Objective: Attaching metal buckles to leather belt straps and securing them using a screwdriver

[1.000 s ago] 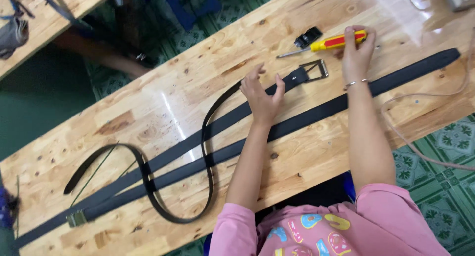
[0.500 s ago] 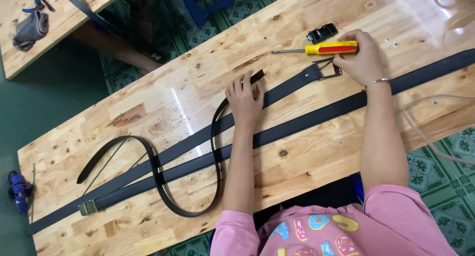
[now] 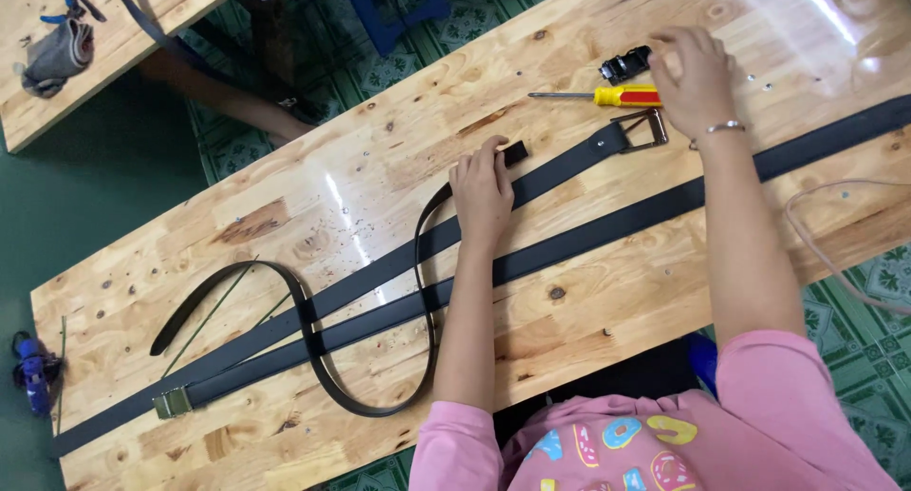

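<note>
Left hand: flat, fingers together, pressing down on a black belt strap near its cut end, not gripping it. Right hand: fingers loosely curled over the red end of a yellow-handled screwdriver; whether it grips the handle or only touches it cannot be told. Strap under left hand: runs diagonally to a metal frame buckle lying just below the screwdriver and beside the right wrist. Small black buckle part: just above the screwdriver. Second, longer black belt: parallel and nearer the person, crossing the wooden workbench down to a brass-coloured buckle at the far left. Looped black strap: curling across both belts at the left.
</note>
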